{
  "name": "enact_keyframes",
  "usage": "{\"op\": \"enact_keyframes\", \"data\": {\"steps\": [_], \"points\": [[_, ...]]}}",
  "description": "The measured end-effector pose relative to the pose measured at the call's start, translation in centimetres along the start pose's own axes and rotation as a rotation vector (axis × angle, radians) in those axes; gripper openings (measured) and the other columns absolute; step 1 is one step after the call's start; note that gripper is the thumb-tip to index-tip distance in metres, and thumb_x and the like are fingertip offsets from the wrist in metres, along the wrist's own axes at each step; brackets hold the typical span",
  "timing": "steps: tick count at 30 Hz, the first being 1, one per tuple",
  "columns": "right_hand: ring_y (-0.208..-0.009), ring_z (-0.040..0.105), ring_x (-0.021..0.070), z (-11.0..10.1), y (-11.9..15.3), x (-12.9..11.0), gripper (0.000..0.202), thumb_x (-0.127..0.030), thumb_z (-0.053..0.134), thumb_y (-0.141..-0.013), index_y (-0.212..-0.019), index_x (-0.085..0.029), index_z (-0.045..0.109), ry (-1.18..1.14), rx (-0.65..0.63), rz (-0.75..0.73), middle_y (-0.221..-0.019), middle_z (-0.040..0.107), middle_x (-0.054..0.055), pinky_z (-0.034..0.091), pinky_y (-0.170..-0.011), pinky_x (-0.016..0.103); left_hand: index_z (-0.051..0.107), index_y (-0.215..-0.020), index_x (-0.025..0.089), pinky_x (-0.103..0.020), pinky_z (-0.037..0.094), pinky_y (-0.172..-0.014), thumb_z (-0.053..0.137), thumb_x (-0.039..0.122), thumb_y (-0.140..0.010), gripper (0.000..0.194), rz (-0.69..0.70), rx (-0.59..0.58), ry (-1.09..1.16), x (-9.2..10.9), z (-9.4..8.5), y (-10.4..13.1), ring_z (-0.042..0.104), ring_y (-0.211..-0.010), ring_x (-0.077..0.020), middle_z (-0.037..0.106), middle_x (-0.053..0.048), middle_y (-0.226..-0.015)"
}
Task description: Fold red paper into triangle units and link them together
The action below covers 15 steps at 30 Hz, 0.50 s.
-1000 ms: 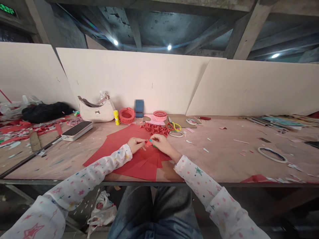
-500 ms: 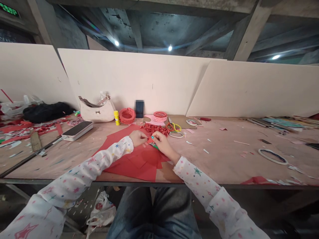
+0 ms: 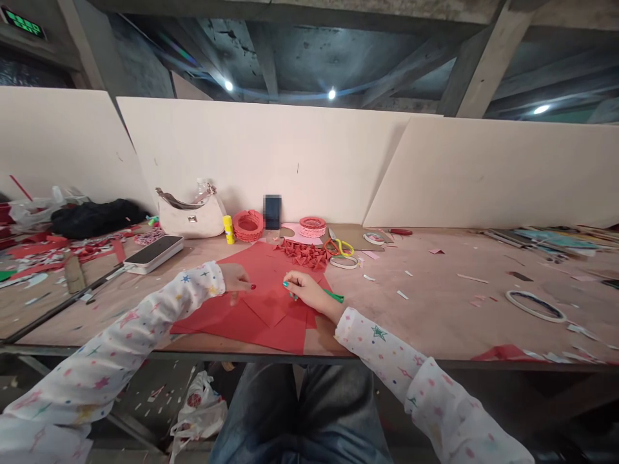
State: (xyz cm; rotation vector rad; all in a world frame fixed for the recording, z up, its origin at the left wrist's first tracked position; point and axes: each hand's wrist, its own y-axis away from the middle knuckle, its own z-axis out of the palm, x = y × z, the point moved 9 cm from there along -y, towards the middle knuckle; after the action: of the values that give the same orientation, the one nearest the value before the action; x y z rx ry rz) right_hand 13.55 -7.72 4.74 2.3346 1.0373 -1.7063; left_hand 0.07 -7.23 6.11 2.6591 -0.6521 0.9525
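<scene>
My left hand is above the left part of a large red paper sheet, its fingers loosely apart with nothing visible in them. Over the right part of the sheet, my right hand has its fingertips bent together. A slim green tool sticks out from under that hand near the wrist; the hand hides most of it, so its kind cannot be made out. Smaller red paper pieces lie on the sheet. Just beyond my hands is a pile of folded red paper pieces.
Yellow-handled scissors and a tape roll lie beyond my right hand. Farther back are red paper rings, a glue stick, a dark phone and a handbag. A white-cased device lies at left, another roll at right.
My hands were close together over the sheet; now they are apart. The left hand has moved left and slightly nearer, and more of the green tool shows beside my right wrist.
</scene>
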Motion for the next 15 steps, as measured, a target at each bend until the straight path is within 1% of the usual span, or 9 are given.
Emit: {"op": "enact_keyframes", "data": {"steps": [2, 4, 7, 10, 12, 14, 15], "points": [[-0.050, 0.041, 0.0071, 0.0, 0.0, 0.2, 0.014, -0.031, 0.043, -0.075, -0.070, -0.018, 0.046, 0.012, -0.003, -0.003, -0.061, 0.042, -0.004, 0.036, -0.046, 0.018, 0.054, -0.043, 0.017, -0.019, 0.026, -0.036, 0.053, 0.029, -0.069, 0.028, 0.001, 0.019, -0.036, 0.0, -0.2, 0.3, 0.028, -0.024, -0.0070, 0.050, 0.002, -0.032], [-0.050, 0.040, 0.0071, -0.3, -0.2, 0.3, 0.013, -0.030, 0.044, -0.075, -0.071, -0.018, 0.047, 0.030, 0.012, -0.006, -0.060, 0.042, -0.004, 0.035, -0.046, 0.018, 0.054, -0.046, 0.017, -0.019, 0.025, -0.036, 0.052, 0.028, -0.070, 0.026, 0.007, 0.013, -0.071, 0.7, -0.3, 0.1, 0.028, -0.024, -0.0068, 0.051, 0.003, -0.033], [-0.052, 0.041, 0.0075, -1.3, -0.4, 0.8, 0.011, -0.027, 0.045, -0.074, -0.070, -0.017, 0.049, 0.060, 0.059, -0.004, -0.061, 0.044, -0.004, 0.034, -0.049, 0.019, 0.055, -0.049, 0.014, -0.018, 0.028, -0.036, 0.056, 0.027, -0.067, 0.022, 0.033, -0.039, -0.130, 3.1, 0.0, -0.7, 0.034, -0.024, -0.0063, 0.052, 0.002, -0.034], [-0.052, 0.042, 0.0081, -2.6, -0.5, 1.6, 0.009, -0.023, 0.045, -0.072, -0.072, -0.017, 0.051, 0.089, 0.130, 0.021, -0.062, 0.047, -0.003, 0.034, -0.050, 0.020, 0.057, -0.058, 0.012, -0.019, 0.031, -0.038, 0.047, 0.033, -0.074, 0.028, 0.062, -0.032, -0.210, 5.9, 0.6, -1.9, 0.039, -0.027, -0.0071, 0.057, 0.001, -0.043], [-0.051, 0.041, 0.0083, -3.5, -0.5, 2.3, 0.011, -0.022, 0.043, -0.072, -0.075, -0.017, 0.053, 0.106, 0.179, 0.046, -0.063, 0.050, -0.002, 0.033, -0.049, 0.020, 0.058, -0.061, 0.012, -0.021, 0.037, -0.045, 0.042, 0.032, -0.078, 0.030, 0.084, 0.029, -0.270, 7.3, 1.1, -3.0, 0.045, -0.034, -0.0081, 0.060, 0.000, -0.053], [-0.051, 0.042, 0.0087, -4.1, -0.6, 2.9, 0.016, -0.021, 0.040, -0.074, -0.081, -0.017, 0.054, 0.123, 0.222, 0.068, -0.066, 0.052, -0.001, 0.034, -0.049, 0.021, 0.058, -0.066, 0.011, -0.025, 0.041, -0.058, 0.043, 0.032, -0.078, 0.029, 0.110, 0.131, -0.335, 8.1, 1.5, -4.3, 0.053, -0.052, -0.0118, 0.061, -0.003, -0.065], [-0.053, 0.044, 0.0091, -4.3, -0.6, 3.1, 0.017, -0.020, 0.040, -0.075, -0.083, -0.017, 0.054, 0.132, 0.239, 0.076, -0.068, 0.053, -0.001, 0.035, -0.050, 0.022, 0.058, -0.072, 0.010, -0.027, 0.042, -0.063, 0.044, 0.031, -0.079, 0.026, 0.116, 0.187, -0.362, 8.1, 1.7, -5.1, 0.055, -0.063, -0.0131, 0.060, -0.004, -0.073]]}}
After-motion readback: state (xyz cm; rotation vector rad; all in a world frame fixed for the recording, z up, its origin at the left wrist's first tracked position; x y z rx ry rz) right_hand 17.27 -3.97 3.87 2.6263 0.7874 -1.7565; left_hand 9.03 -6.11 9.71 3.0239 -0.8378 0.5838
